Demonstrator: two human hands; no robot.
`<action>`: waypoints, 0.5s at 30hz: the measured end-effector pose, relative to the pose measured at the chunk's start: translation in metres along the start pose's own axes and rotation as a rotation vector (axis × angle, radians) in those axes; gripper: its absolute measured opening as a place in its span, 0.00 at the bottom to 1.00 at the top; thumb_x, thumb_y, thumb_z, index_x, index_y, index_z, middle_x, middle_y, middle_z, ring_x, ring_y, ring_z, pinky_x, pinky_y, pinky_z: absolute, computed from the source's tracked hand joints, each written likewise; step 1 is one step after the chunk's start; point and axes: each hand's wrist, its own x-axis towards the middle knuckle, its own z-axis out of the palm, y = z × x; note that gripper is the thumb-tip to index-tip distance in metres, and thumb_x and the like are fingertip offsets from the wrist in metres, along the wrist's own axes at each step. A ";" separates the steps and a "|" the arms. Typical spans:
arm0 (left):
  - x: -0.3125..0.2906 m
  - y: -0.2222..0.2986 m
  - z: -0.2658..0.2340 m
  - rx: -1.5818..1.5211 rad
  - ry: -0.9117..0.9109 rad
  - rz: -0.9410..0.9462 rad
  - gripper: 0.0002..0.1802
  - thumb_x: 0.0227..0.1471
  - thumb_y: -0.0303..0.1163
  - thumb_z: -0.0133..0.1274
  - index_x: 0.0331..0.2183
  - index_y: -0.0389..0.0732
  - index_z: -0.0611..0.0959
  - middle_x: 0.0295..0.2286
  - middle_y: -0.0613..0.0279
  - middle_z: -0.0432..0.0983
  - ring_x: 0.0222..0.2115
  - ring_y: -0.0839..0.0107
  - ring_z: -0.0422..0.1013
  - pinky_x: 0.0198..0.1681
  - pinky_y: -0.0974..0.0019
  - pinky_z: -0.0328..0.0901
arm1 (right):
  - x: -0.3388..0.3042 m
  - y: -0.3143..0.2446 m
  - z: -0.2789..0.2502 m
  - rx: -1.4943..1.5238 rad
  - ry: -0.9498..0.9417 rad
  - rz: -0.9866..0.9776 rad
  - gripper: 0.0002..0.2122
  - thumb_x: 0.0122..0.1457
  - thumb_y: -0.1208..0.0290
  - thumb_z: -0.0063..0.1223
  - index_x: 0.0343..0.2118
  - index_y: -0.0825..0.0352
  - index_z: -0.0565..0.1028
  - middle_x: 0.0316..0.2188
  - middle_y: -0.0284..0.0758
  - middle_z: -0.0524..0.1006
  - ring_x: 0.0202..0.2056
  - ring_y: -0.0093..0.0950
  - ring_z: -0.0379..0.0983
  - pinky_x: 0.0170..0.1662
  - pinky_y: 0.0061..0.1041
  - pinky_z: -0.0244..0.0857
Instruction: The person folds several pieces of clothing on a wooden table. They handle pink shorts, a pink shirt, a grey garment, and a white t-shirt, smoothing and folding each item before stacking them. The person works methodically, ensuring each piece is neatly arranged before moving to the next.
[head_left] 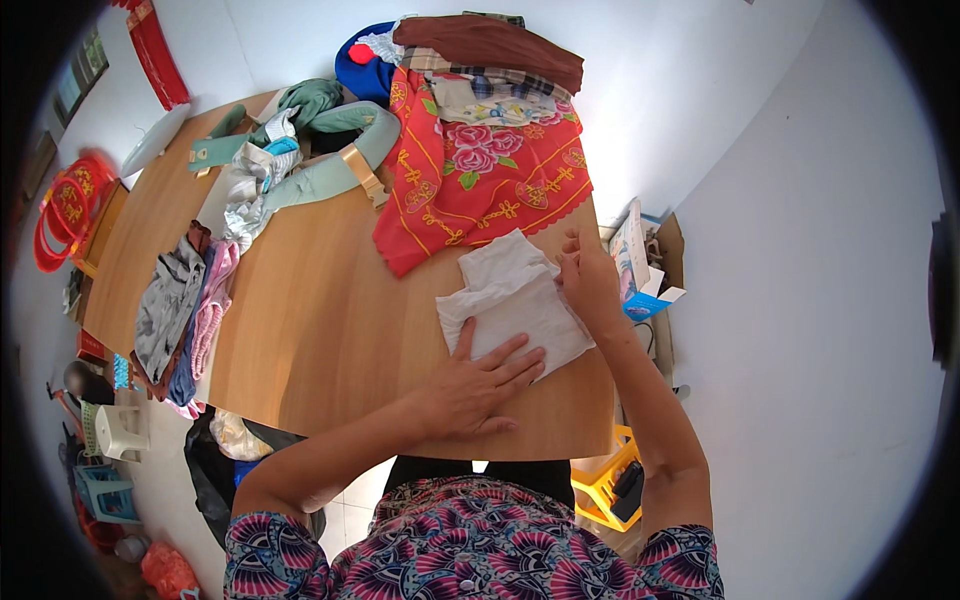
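Note:
A white cloth (525, 310) lies partly folded on the wooden table in front of me, with a creased flap along its far side. My left hand (475, 385) rests on its near left part, palm down and fingers spread. At the cloth's right edge, my right hand (590, 285) has its fingers curled in, and the edge appears caught between them; the fingertips are partly hidden. Just beyond the cloth is a red floral cloth (480, 185) with yellow patterns, draped over the table.
Folded clothes (490, 55) are stacked at the far end. A green padded carrier with straps (335, 170) lies far left, and more folded clothes (180, 310) sit along the table's left edge. Right of the table stands an open box (645, 260); a yellow stool (610, 485) is below.

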 end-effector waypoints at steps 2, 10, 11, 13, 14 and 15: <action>-0.002 0.000 0.000 0.007 0.003 -0.006 0.41 0.59 0.58 0.39 0.64 0.40 0.57 0.65 0.59 0.49 0.67 0.61 0.43 0.61 0.26 0.29 | -0.014 -0.034 -0.010 0.145 -0.033 -0.228 0.14 0.61 0.74 0.51 0.49 0.68 0.70 0.37 0.41 0.77 0.38 0.38 0.75 0.42 0.34 0.69; 0.007 0.008 -0.014 0.022 -0.297 -0.084 0.40 0.57 0.57 0.43 0.64 0.46 0.59 0.65 0.62 0.50 0.67 0.61 0.44 0.60 0.23 0.31 | -0.039 -0.025 0.022 -0.430 -0.523 -0.665 0.27 0.66 0.50 0.38 0.65 0.56 0.60 0.66 0.34 0.58 0.67 0.36 0.48 0.65 0.54 0.41; 0.002 0.005 -0.006 0.021 -0.149 -0.055 0.40 0.57 0.57 0.43 0.64 0.46 0.59 0.65 0.62 0.51 0.67 0.61 0.44 0.60 0.23 0.32 | -0.028 -0.019 0.025 -0.497 -0.492 -0.602 0.28 0.66 0.47 0.36 0.66 0.55 0.59 0.67 0.33 0.55 0.69 0.37 0.45 0.65 0.56 0.38; 0.002 0.003 -0.001 0.027 -0.011 -0.012 0.40 0.57 0.57 0.43 0.64 0.47 0.59 0.65 0.62 0.51 0.66 0.60 0.45 0.59 0.22 0.33 | -0.016 -0.005 0.030 -0.553 -0.437 -0.538 0.28 0.66 0.49 0.38 0.65 0.57 0.59 0.67 0.34 0.57 0.68 0.40 0.47 0.65 0.55 0.41; 0.002 0.002 0.000 0.029 -0.024 -0.016 0.40 0.58 0.57 0.43 0.65 0.46 0.58 0.65 0.62 0.51 0.66 0.60 0.45 0.59 0.22 0.34 | -0.010 -0.011 0.029 -0.574 -0.412 -0.513 0.28 0.66 0.49 0.40 0.65 0.57 0.59 0.66 0.34 0.57 0.68 0.41 0.47 0.65 0.54 0.42; 0.002 0.002 0.000 0.032 -0.037 -0.020 0.40 0.58 0.57 0.43 0.65 0.46 0.58 0.65 0.62 0.51 0.66 0.59 0.45 0.58 0.21 0.35 | -0.011 -0.017 0.026 -0.546 -0.372 -0.518 0.28 0.65 0.51 0.42 0.65 0.58 0.59 0.66 0.35 0.57 0.67 0.42 0.48 0.65 0.54 0.43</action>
